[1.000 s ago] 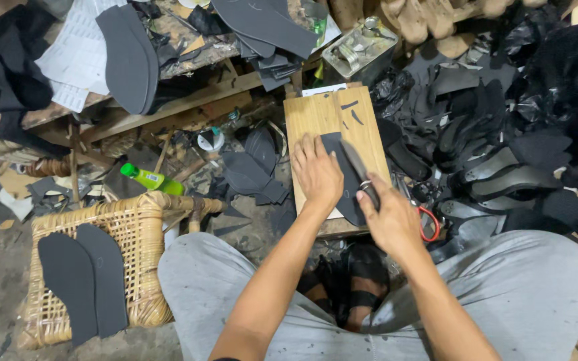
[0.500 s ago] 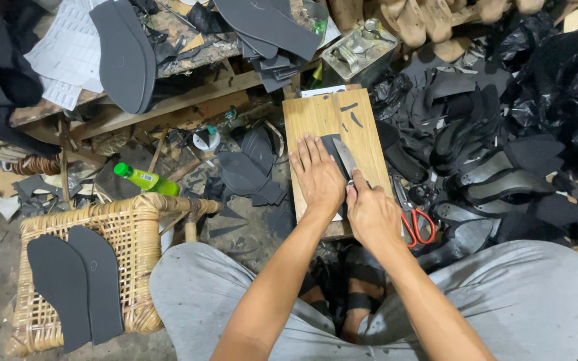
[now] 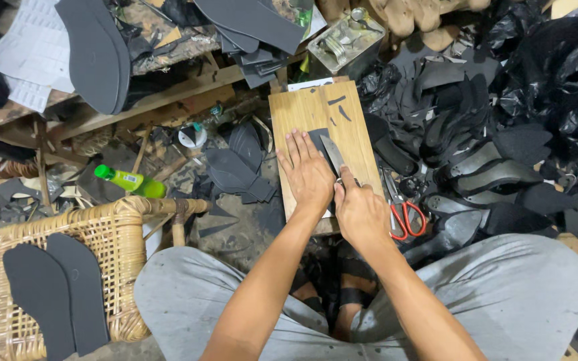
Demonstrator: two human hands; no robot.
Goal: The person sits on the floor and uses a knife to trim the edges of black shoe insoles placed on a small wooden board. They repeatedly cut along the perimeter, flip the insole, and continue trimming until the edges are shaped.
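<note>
Left hand [image 3: 310,175] flat, pinning the sole [image 3: 318,141]; right hand [image 3: 361,212] grips the knife [image 3: 333,155], blade at twelve o'clock; a slip could nick the left fingers [image 3: 302,144].

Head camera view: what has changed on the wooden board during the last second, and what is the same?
The right hand drew the knife back along the black piece, toward the person; earlier the blade lay further along the piece. The left hand slid slightly nearer too, flat on the piece. Nothing was taken up or let go. The wooden board, red-handled scissors and green bottle lie as before.
</note>
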